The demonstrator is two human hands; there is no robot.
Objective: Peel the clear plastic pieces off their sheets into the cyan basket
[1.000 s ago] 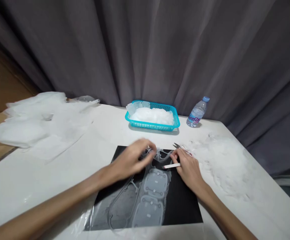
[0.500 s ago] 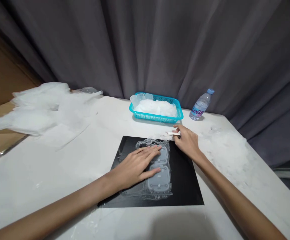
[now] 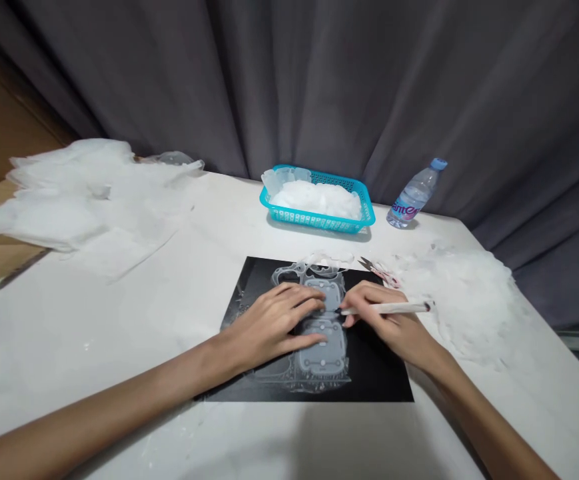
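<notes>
My left hand (image 3: 282,320) lies flat with fingers apart, pressing on a clear plastic sheet. Two rounded translucent panels, an upper one (image 3: 332,290) and a lower one (image 3: 314,360), show on that sheet, one below the other. Both lie over a black board (image 3: 379,373) on the table. Between thumb and fingers, my right hand (image 3: 384,317) grips a slim white pen-shaped tool (image 3: 404,307). Its dark tip touches or hovers at the right edge of the panels, near the gap between them; I cannot tell which.
Curled clear offcuts (image 3: 289,272) lie along the board's top edge. Scissors (image 3: 382,272) rest beside a heap of white scraps (image 3: 469,300) on the right. Behind stand a blue basket (image 3: 314,222) of white material and a water bottle (image 3: 414,197). White sheets (image 3: 84,200) are piled at left.
My left hand came down flat onto the plastic sheet. My right hand went up beyond the board, then back down to the panels' right edge, its tool now pointing left.
</notes>
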